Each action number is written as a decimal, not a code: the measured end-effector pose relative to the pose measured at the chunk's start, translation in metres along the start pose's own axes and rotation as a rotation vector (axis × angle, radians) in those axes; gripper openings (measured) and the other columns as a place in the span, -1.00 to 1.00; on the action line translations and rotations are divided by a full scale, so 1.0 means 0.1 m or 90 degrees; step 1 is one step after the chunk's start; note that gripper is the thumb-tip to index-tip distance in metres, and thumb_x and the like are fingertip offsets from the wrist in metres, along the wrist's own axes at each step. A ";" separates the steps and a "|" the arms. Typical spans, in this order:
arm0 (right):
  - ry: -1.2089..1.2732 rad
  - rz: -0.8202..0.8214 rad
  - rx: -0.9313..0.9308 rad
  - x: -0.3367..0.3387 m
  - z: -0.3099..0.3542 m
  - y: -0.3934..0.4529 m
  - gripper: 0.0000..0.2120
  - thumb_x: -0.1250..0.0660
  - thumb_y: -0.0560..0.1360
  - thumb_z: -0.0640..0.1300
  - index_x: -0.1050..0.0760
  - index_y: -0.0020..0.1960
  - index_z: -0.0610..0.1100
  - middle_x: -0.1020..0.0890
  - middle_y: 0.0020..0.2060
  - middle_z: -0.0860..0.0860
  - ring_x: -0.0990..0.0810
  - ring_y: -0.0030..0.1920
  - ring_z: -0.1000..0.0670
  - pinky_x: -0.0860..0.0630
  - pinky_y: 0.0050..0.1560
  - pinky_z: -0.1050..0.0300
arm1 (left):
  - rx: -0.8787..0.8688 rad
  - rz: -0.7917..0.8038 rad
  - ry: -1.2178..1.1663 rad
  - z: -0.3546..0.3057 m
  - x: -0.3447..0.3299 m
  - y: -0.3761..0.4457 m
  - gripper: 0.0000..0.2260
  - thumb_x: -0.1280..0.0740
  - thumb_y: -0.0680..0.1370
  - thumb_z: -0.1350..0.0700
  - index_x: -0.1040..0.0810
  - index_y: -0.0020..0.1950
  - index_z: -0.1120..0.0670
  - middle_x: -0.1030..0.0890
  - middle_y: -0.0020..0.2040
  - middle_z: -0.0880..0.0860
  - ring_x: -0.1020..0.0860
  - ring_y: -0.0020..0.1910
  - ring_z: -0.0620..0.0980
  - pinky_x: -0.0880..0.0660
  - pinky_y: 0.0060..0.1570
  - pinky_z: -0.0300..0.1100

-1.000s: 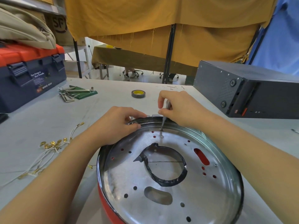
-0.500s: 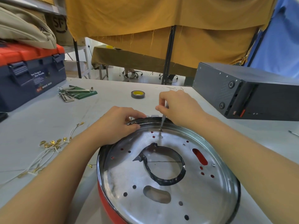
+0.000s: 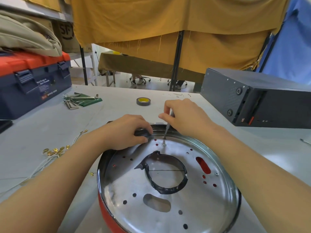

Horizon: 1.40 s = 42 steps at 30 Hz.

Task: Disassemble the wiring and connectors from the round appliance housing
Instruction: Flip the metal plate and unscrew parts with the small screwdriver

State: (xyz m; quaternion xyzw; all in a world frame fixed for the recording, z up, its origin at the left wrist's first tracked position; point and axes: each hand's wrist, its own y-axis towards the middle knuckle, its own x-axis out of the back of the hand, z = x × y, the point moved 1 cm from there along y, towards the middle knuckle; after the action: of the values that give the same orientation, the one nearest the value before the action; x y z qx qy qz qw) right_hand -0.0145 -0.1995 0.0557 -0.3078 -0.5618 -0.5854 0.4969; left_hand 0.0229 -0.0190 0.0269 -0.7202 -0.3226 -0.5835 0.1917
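at the far left, the loose white wires with brass terminals lie on the grey table, well apart from the work; a careless sweep of the forearm could drag them off the edge. the left hand curls its fingers over the far rim of the round shiny metal housing with a red outer wall, gripping a small dark part there. if that grip loosens, the housing may turn or slide under the tool's push. just right of it, the right hand pinches a thin grey screwdriver near its top, the tip set on a small screw in the plate's far edge. held so high and at a tilt, the tip could skip out of the head, strip it, or jab the left fingers beside it. a freed screw might drop through the open holes in the plate.
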 end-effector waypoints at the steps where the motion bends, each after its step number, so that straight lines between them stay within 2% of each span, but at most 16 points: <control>1: 0.006 -0.008 0.003 -0.01 0.01 0.00 -0.85 -0.26 0.57 0.04 -0.44 -0.09 -0.03 -0.57 -0.20 0.00 -0.55 -0.16 -0.05 -0.53 -0.13 0.05 | 0.001 0.012 0.012 -0.02 0.02 0.03 -0.79 -0.32 0.53 -0.02 -0.54 0.16 -0.14 -0.51 0.16 -0.09 -0.45 0.11 -0.10 -0.40 0.20 -0.13; 4: 0.060 0.014 0.013 -0.01 -0.01 -0.01 -0.94 -0.25 0.58 -0.08 -0.41 -0.07 0.01 -0.51 -0.25 0.02 -0.52 -0.18 -0.04 -0.51 -0.12 0.05 | -0.002 0.026 0.040 -0.13 0.10 0.16 -0.79 -0.34 0.52 -0.01 -0.57 0.15 -0.09 -0.53 0.16 -0.05 -0.47 0.11 -0.07 -0.39 0.18 -0.16; 6: 0.082 0.042 0.017 0.02 -0.03 -0.01 -0.93 -0.24 0.58 -0.12 -0.38 -0.03 0.04 -0.48 -0.26 0.04 -0.49 -0.20 -0.01 -0.47 -0.16 0.08 | 0.003 0.036 0.028 -0.20 0.10 0.25 -0.78 -0.34 0.53 0.03 -0.58 0.16 -0.05 -0.54 0.17 -0.05 -0.48 0.10 -0.06 -0.38 0.13 -0.20; 10: 0.124 0.117 0.042 0.10 -0.10 -0.04 -0.89 -0.26 0.56 -0.19 -0.40 0.00 0.01 -0.54 -0.20 0.03 -0.47 -0.20 0.11 -0.38 -0.23 0.29 | 0.024 0.041 -0.030 -0.29 0.00 0.37 -0.81 -0.34 0.52 0.13 -0.62 0.11 0.01 -0.59 0.14 -0.01 -0.51 0.07 -0.04 -0.34 0.05 -0.28; 12: 0.120 0.128 0.046 0.14 -0.13 -0.03 -0.92 -0.27 0.55 -0.19 -0.44 -0.03 -0.02 -0.55 -0.19 0.04 -0.49 -0.15 0.06 -0.40 -0.20 0.24 | 0.030 0.022 -0.064 -0.28 -0.04 0.38 -0.83 -0.34 0.51 0.15 -0.63 0.08 0.02 -0.60 0.11 -0.01 -0.51 0.03 -0.06 -0.33 -0.01 -0.33; 14: 0.109 0.122 0.043 0.15 -0.13 -0.01 -0.97 -0.29 0.55 -0.12 -0.48 -0.07 -0.06 -0.52 -0.27 0.09 -0.51 -0.14 0.02 -0.42 -0.19 0.15 | 0.034 0.003 -0.093 -0.26 -0.06 0.37 -0.83 -0.33 0.51 0.17 -0.64 0.07 0.02 -0.61 0.09 -0.04 -0.50 -0.02 -0.10 -0.31 -0.12 -0.46; 17: 0.090 0.100 0.035 0.13 -0.11 0.05 -0.77 -0.30 0.55 0.03 -0.53 -0.14 -0.12 -0.52 -0.40 0.06 -0.55 -0.26 0.00 -0.52 -0.11 0.06 | 0.030 -0.011 -0.096 -0.24 -0.09 0.36 -0.83 -0.34 0.51 0.16 -0.64 0.05 -0.01 -0.62 0.03 -0.07 -0.48 -0.11 -0.18 -0.31 -0.19 -0.54; 19: 0.094 0.115 0.037 0.13 -0.12 0.10 -0.77 -0.31 0.55 0.01 -0.51 -0.20 -0.11 -0.55 -0.49 0.03 -0.57 -0.34 0.04 -0.54 -0.11 0.07 | 0.033 -0.012 -0.103 -0.23 -0.09 0.35 -0.83 -0.34 0.51 0.15 -0.65 0.05 -0.02 -0.59 -0.04 -0.11 -0.47 -0.18 -0.24 -0.32 -0.20 -0.57; 22: 0.104 0.171 0.047 0.15 -0.15 0.14 -0.82 -0.33 0.55 -0.06 -0.50 -0.20 -0.09 -0.61 -0.51 0.03 -0.53 -0.50 0.19 -0.41 -0.34 0.29 | 0.035 -0.016 -0.109 -0.23 -0.10 0.36 -0.83 -0.34 0.51 0.14 -0.65 0.05 -0.02 -0.59 -0.06 -0.11 -0.47 -0.17 -0.22 -0.31 -0.18 -0.53; 24: 0.107 0.197 0.061 0.18 -0.17 0.17 -0.90 -0.34 0.53 -0.10 -0.51 -0.15 -0.07 -0.65 -0.44 0.02 -0.55 -0.47 0.19 -0.39 -0.39 0.35 | 0.034 -0.018 -0.115 -0.24 -0.11 0.36 -0.83 -0.34 0.51 0.15 -0.65 0.05 -0.02 -0.61 -0.03 -0.10 -0.49 -0.13 -0.20 -0.31 -0.14 -0.50; 27: 0.097 0.238 0.089 0.23 -0.20 0.21 -0.93 -0.37 0.51 -0.14 -0.51 -0.13 -0.03 -0.67 -0.34 0.04 -0.60 -0.36 0.17 -0.47 -0.28 0.31 | 0.035 -0.016 -0.118 -0.24 -0.12 0.36 -0.83 -0.35 0.51 0.14 -0.65 0.06 0.00 -0.63 0.03 -0.06 -0.51 -0.05 -0.12 -0.33 -0.08 -0.43; 30: 0.115 0.253 0.099 0.23 -0.24 0.21 -0.93 -0.38 0.50 -0.17 -0.53 -0.14 -0.04 -0.68 -0.30 0.03 -0.62 -0.31 0.15 -0.56 -0.15 0.21 | 0.038 -0.019 -0.121 -0.23 -0.13 0.36 -0.84 -0.36 0.50 0.13 -0.65 0.04 -0.02 -0.64 0.02 -0.06 -0.53 -0.02 -0.09 -0.42 0.02 -0.26; 32: 0.139 0.249 0.093 0.21 -0.27 0.20 -0.94 -0.37 0.51 -0.13 -0.54 -0.15 -0.06 -0.68 -0.34 0.03 -0.63 -0.33 0.13 -0.58 -0.16 0.16 | 0.038 -0.025 -0.122 -0.23 -0.13 0.36 -0.85 -0.37 0.49 0.14 -0.65 0.03 -0.03 -0.63 -0.01 -0.08 -0.53 -0.03 -0.09 -0.42 0.02 -0.23; 36: 0.135 0.234 0.059 0.18 -0.30 0.18 -0.81 -0.29 0.55 0.03 -0.51 -0.18 -0.04 -0.66 -0.46 0.07 -0.58 -0.48 0.17 -0.51 -0.30 0.21 | 0.032 -0.037 -0.117 -0.22 -0.15 0.36 -0.86 -0.37 0.49 0.13 -0.65 0.01 -0.05 -0.58 -0.10 -0.15 -0.50 -0.14 -0.19 -0.34 -0.14 -0.43; 38: 0.162 0.231 0.054 0.17 -0.30 0.18 -0.84 -0.29 0.56 -0.03 -0.51 -0.17 -0.06 -0.66 -0.47 0.05 -0.58 -0.47 0.15 -0.55 -0.27 0.18 | 0.022 -0.045 -0.107 -0.22 -0.15 0.36 -0.86 -0.37 0.49 0.12 -0.65 0.01 -0.05 -0.60 -0.08 -0.14 -0.50 -0.15 -0.20 -0.37 -0.13 -0.41; 42: 0.182 0.238 0.067 0.19 -0.32 0.18 -0.92 -0.33 0.55 -0.14 -0.54 -0.12 -0.05 -0.67 -0.40 0.04 -0.62 -0.37 0.14 -0.58 -0.23 0.22 | 0.000 -0.053 -0.089 -0.24 -0.15 0.34 -0.86 -0.39 0.49 0.09 -0.64 0.03 -0.05 -0.62 0.00 -0.09 -0.50 -0.04 -0.14 -0.39 0.03 -0.27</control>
State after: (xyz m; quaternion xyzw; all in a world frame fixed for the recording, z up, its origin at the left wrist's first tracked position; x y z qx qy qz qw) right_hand 0.0023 -0.2329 0.0740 -0.2942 -0.4484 -0.4907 0.6867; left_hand 0.0274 -0.0624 0.0219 -0.7454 -0.3648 -0.5389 0.1445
